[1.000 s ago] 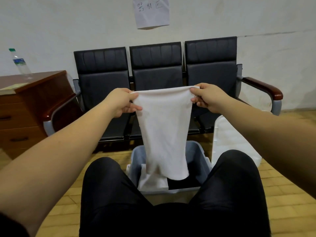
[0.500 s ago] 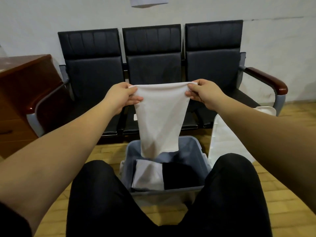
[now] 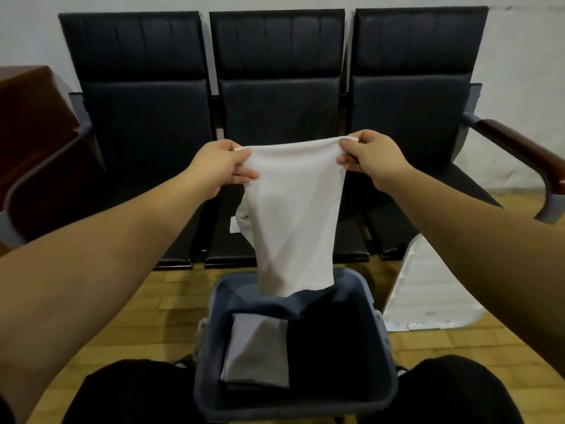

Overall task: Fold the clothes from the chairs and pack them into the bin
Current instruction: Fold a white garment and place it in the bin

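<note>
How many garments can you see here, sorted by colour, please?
White: 1, the garment held up by the left hand and right hand.
Grey: 1, folded in the bin.
Black: 1, folded beside it.
Total: 3

Both arms reach forward, nearly straight. The left hand (image 3: 221, 166) and right hand (image 3: 370, 159) are level with each other and well apart, each pinching the cloth (image 3: 293, 215) between thumb and curled fingers.
</note>
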Motion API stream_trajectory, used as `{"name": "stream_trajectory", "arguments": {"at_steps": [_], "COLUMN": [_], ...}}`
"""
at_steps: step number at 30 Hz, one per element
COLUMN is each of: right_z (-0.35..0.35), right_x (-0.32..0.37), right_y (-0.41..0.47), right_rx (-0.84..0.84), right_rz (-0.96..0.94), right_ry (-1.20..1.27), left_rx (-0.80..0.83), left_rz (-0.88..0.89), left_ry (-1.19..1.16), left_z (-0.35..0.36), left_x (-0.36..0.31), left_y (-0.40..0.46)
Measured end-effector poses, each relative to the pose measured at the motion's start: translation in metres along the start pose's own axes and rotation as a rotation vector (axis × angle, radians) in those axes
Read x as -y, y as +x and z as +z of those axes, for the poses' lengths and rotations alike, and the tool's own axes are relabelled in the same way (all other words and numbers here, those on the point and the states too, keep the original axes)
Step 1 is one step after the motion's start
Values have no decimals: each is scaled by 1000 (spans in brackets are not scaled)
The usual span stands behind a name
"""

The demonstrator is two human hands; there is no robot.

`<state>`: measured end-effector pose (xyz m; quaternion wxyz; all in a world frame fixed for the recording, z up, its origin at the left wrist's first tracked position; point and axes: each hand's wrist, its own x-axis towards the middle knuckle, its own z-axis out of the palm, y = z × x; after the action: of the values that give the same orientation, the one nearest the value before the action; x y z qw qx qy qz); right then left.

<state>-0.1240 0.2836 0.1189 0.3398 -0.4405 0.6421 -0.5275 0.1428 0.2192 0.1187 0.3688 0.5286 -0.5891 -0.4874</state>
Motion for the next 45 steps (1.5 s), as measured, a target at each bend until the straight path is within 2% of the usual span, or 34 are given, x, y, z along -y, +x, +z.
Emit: {"name": "stream_trajectory", "arguments": {"at_steps": [6,12,19,28,33,36,39,45], "right_z": [23,44,39,37,40,45,59,82], "right_x": [-38,-105,-155,-240,-266,-273,-274,-275], "right_y": [87,124,83,11,-5,-2,2,9], "right_rx": [-45,-27,63,108,231,144,43,-140], "right_rz": [27,88,113,229,276,367,544,692], "right_ry": [-41,-79,32,-90,-324,-372,-259,-33], "left_rx": [-83,-90,-55,29,42,15,-58,-126], "left_rz": [-22,-57,1,-102,-185,-256,-292,-408], "left_ry": [42,33,52,99,173,192,233,26], "left_z": [21,35,42,62,72,77,84,98], "left_x": [22,91,142,228,259,272,276,279], "left_y": [94,135,94,33,22,19,23,31]}}
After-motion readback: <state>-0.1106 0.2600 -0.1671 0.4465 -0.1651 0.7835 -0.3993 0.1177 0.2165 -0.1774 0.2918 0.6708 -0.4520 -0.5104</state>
